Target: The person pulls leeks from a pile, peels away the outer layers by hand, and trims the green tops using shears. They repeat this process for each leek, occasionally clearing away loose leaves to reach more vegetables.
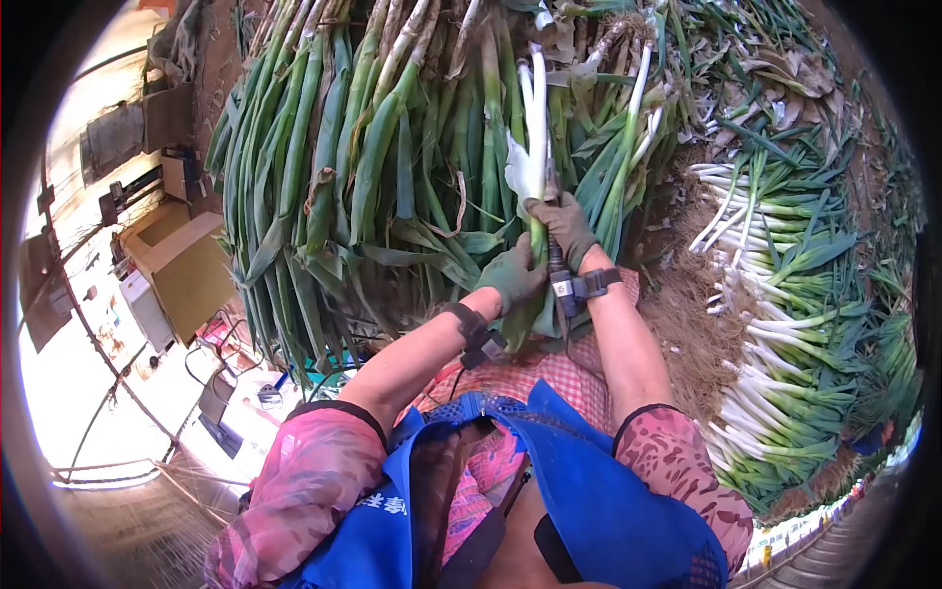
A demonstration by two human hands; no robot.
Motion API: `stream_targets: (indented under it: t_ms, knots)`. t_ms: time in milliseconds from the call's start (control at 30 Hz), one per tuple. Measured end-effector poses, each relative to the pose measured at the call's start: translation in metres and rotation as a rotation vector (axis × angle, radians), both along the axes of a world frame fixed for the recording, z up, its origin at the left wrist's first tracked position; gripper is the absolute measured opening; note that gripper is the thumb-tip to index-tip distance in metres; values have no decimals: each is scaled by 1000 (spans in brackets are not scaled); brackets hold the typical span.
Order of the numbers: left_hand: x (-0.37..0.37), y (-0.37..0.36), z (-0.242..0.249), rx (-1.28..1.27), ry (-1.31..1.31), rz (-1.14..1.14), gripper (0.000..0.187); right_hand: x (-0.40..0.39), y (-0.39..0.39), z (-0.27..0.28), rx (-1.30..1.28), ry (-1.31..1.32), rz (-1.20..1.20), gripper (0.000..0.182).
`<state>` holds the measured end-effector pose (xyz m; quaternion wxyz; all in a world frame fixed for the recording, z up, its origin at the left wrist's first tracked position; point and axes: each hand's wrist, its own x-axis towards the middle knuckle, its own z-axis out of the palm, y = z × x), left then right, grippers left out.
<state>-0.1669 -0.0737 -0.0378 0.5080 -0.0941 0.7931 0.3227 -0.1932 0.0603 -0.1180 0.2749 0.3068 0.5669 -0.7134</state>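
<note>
A green onion (537, 123) with a peeled white shank stands out in front of me, its roots end pointing away. My left hand (512, 276), in a green glove, is closed around its green leaves. My right hand (565, 226), in a brownish glove, is closed around a dark, slim handheld tool (556, 259) beside the same onion. A cable or hose seems to run down from the tool. A loose whitish skin (518, 169) flares from the shank near the tool's tip. The fingertips of the right hand are partly hidden.
A thick pile of unpeeled green onions (324, 167) lies ahead and left. Peeled green onions (780, 334) lie in a long row at right, beside trimmed roots (692, 314). Peeled-off skins (785, 74) are heaped at the upper right. A cardboard box (182, 260) stands at left.
</note>
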Motion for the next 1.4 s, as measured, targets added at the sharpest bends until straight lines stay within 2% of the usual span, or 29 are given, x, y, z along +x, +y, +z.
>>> stream_targets:
  t_ms: [67,133,233,267,300,367,400,433,467,500,533,600,667,733,767,833,900,933,967,1033,1133,1200,1233,1267,1300,1333,1367,1400]
  knots:
    - [-18,19,32,123,34,-94,63,-7,29,19,5,18,-14,37]
    - [-25,38,52,263,72,-208,63,-14,70,65,69,33,35,39]
    - [-12,54,35,552,255,-66,63,-10,135,96,232,137,37,33]
    - [-24,52,36,387,206,83,64,-9,159,99,278,89,56,32]
    - [-40,48,32,276,371,234,64,-7,181,92,294,80,32,31]
    - [-71,25,4,-96,672,223,65,-10,206,73,354,66,-9,29]
    - [-85,14,-14,-302,578,194,73,-17,218,58,402,65,-23,28]
    - [-98,4,-27,-432,586,131,79,-18,224,25,533,121,24,31]
    - [-99,-5,-57,-569,669,91,76,-20,230,-9,675,168,70,34]
    - [-109,-9,-55,-560,519,101,74,-22,236,-42,822,207,111,38]
    - [-119,-11,-51,-549,369,110,71,-35,206,-30,880,131,220,39]
    - [-126,-12,-63,-582,337,68,66,-69,135,21,937,-99,545,41]
    - [-128,-15,-63,-574,323,42,59,-52,89,-4,670,43,586,36]
    - [-137,-23,-45,-521,336,32,51,-34,80,-24,460,-27,507,34]
    - [-140,-33,-42,-413,290,54,44,-30,78,-27,354,-59,465,34]
    - [-134,-58,-54,-59,188,352,44,-15,104,-49,228,-129,275,37]
    - [-128,-71,-47,234,42,585,49,15,149,-89,198,-226,170,43]
    - [-128,-70,-39,294,25,607,48,23,167,-93,275,-333,202,48]
    - [-125,-71,-32,348,8,632,48,30,178,-97,293,-296,144,57]
    - [-120,-71,-20,469,-21,705,49,32,187,-96,277,-272,117,48]
    - [-116,-66,-32,501,-116,860,53,18,155,-45,126,-196,89,37]
    - [-111,-68,-54,370,-45,820,60,3,109,3,-24,-158,169,27]
    - [-108,-69,-62,356,-40,818,61,6,80,27,-162,-59,116,27]
    - [-106,-70,-65,341,-40,815,62,0,55,67,-189,-93,175,29]
    - [-106,-70,-46,389,-80,790,61,7,34,86,-225,-153,201,31]
    - [-105,-72,-31,426,-108,823,60,21,14,94,-222,-74,217,31]
    - [-103,-75,-18,461,-132,856,59,27,1,107,-255,-112,176,29]
    - [-100,-79,-10,494,-158,889,59,41,-11,101,-180,-20,207,28]
